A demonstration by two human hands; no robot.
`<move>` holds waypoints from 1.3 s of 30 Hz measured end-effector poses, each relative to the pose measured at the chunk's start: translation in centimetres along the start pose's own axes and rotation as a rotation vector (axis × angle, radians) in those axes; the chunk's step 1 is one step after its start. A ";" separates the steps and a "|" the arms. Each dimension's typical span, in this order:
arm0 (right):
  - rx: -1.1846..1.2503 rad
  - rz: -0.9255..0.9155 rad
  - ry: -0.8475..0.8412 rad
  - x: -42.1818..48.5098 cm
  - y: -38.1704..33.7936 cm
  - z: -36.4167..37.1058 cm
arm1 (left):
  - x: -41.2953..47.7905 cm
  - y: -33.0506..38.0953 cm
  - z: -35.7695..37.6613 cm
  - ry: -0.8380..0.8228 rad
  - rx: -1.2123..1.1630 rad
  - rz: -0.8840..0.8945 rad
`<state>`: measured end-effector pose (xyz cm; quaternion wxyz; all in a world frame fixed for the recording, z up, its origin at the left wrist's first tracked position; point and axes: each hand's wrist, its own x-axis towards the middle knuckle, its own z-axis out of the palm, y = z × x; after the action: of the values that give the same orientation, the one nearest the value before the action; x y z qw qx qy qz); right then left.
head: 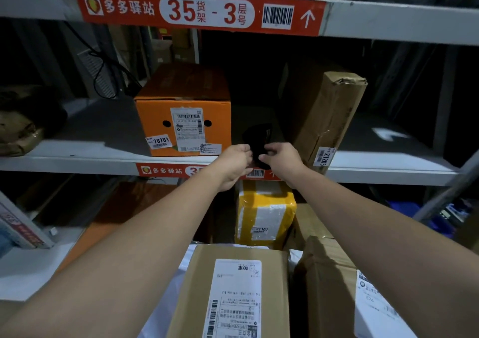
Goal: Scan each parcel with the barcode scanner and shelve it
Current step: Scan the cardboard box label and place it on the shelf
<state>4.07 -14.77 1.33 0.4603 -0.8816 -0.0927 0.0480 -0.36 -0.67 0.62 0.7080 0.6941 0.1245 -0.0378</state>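
Observation:
Both my arms reach to the front edge of the middle shelf. My left hand and my right hand pinch a small black object from either side; it stands on the shelf between an orange box and a tall leaning brown carton. Whether the black object is a parcel or the scanner I cannot tell. Just under my hands is the shelf's barcode label. Close below me lies a brown parcel with a white shipping label.
An upper shelf beam carries a red 35-3 sign. A yellow taped parcel sits on the lower level. Another brown box and a white bag lie at the lower right. A crumpled brown package rests at the left.

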 end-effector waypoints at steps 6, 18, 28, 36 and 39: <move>0.098 0.030 -0.004 -2.4 -0.6 -1.0 | -3.4 0.2 -0.2 0.009 -0.138 0.023; 0.320 -0.112 -0.135 -15.7 -5.8 -4.4 | -16.4 2.3 -1.6 0.132 -0.299 0.138; 0.128 -0.263 -0.236 -28.2 -6.7 -4.2 | -27.9 0.2 -2.8 0.167 -0.209 0.024; -0.063 -0.307 -0.107 -33.0 -7.5 -3.2 | -33.3 -0.8 -1.9 0.274 -0.030 0.074; -0.136 -0.321 -0.066 -34.2 -7.0 -3.1 | -34.1 -1.2 -0.5 0.322 0.073 0.120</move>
<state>-29.66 -20.44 8.85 0.3978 -0.8825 -0.2507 -0.0034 -33.67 -4.26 7.30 0.6543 0.7226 0.1929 0.1117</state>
